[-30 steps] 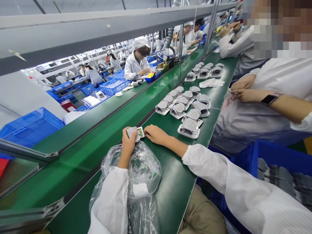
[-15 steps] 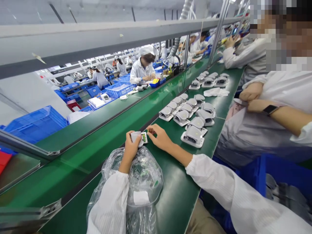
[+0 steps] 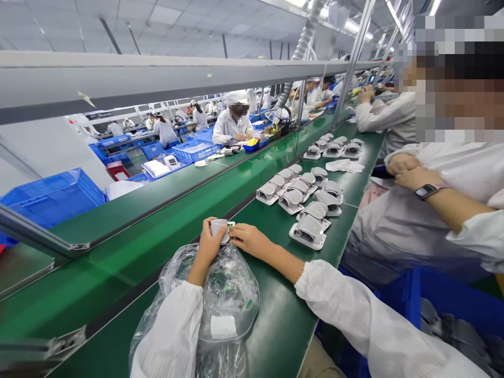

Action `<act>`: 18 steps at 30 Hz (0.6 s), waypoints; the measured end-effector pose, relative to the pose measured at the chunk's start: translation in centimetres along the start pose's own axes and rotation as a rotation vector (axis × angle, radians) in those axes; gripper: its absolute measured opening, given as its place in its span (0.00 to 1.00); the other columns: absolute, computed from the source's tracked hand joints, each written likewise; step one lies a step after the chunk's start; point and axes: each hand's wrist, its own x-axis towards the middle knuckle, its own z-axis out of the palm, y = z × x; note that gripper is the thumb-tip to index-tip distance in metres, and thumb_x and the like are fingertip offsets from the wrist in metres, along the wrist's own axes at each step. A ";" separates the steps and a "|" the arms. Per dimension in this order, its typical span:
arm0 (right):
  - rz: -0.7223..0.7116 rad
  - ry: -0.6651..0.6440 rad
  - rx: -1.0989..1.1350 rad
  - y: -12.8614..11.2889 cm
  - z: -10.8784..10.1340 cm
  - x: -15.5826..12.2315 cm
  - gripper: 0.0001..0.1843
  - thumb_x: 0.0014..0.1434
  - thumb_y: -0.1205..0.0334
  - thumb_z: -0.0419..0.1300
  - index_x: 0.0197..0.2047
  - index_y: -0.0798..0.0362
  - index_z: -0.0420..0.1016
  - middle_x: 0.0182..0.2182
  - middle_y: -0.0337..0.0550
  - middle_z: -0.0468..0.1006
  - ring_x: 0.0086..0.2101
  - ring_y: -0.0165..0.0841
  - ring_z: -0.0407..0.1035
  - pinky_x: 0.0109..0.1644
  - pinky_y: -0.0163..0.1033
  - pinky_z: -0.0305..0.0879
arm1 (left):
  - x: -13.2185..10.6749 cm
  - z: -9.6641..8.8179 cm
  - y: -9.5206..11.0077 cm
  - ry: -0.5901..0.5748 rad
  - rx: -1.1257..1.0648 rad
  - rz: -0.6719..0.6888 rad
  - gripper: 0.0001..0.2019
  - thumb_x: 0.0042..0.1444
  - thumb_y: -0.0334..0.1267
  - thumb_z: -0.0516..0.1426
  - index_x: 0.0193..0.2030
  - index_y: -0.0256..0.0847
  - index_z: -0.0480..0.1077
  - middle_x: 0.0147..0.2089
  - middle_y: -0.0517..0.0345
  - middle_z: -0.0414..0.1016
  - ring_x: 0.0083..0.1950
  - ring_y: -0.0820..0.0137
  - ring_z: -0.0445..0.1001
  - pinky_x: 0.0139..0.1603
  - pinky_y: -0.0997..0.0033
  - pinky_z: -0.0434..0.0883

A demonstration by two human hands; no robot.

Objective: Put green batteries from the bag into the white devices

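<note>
My left hand [image 3: 208, 244] is closed around a small grey-and-white device housing [image 3: 219, 229], held above the green bench. Its right end shows a white edge and a bit of green. Against that end, the closed fingertips of my right hand [image 3: 252, 240] pinch a small green piece [image 3: 231, 227], largely covered by the fingers. Beneath both hands lies a clear plastic bag [image 3: 236, 294] with small green items inside and a white label [image 3: 223, 326] on it. Several grey curved cuffs on white bases [image 3: 309, 231] stand in rows beyond my right hand.
A green conveyor belt [image 3: 157, 231] runs along the left of the bench. At the right sits a co-worker with folded hands [image 3: 411, 173]. A blue bin [image 3: 413, 299] of grey parts is low at the right. White cloth [image 3: 345, 166] lies near the far cuffs.
My right hand has moved left, bringing the green piece up to the end of the housing. My left hand keeps its hold. The view has tilted up slightly.
</note>
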 end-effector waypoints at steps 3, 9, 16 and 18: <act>-0.030 -0.014 0.030 0.3 -0.1 0.0 0.04 0.67 0.66 0.67 0.45 0.53 0.78 0.45 0.49 0.79 0.48 0.41 0.72 0.55 0.46 0.72 | 0.1 0.0 -0.2 -0.012 -0.012 -0.010 0.27 0.58 0.57 0.65 0.56 0.42 0.66 0.49 0.53 0.75 0.45 0.65 0.74 0.49 0.64 0.71; -0.003 0.050 0.053 0.2 0.1 0.0 0.02 0.67 0.66 0.66 0.43 0.53 0.78 0.47 0.50 0.76 0.48 0.42 0.68 0.57 0.52 0.71 | -0.2 -0.2 0.4 -0.008 0.033 -0.008 0.26 0.58 0.57 0.65 0.55 0.42 0.68 0.48 0.53 0.76 0.45 0.64 0.74 0.50 0.63 0.71; 0.379 0.221 0.528 -0.2 1.2 0.0 0.15 0.58 0.66 0.69 0.48 0.52 0.75 0.59 0.52 0.66 0.47 0.35 0.75 0.49 0.45 0.79 | -0.1 -0.5 1.2 -0.051 -0.032 -0.010 0.25 0.56 0.57 0.65 0.52 0.42 0.70 0.44 0.54 0.77 0.42 0.63 0.76 0.44 0.64 0.73; 0.512 0.218 0.685 -0.2 1.4 0.1 0.30 0.55 0.65 0.70 0.60 0.50 0.68 0.58 0.52 0.70 0.41 0.33 0.77 0.45 0.43 0.79 | -0.1 -0.6 1.4 -0.064 -0.065 -0.014 0.25 0.56 0.56 0.65 0.52 0.42 0.69 0.43 0.54 0.77 0.41 0.63 0.76 0.42 0.65 0.73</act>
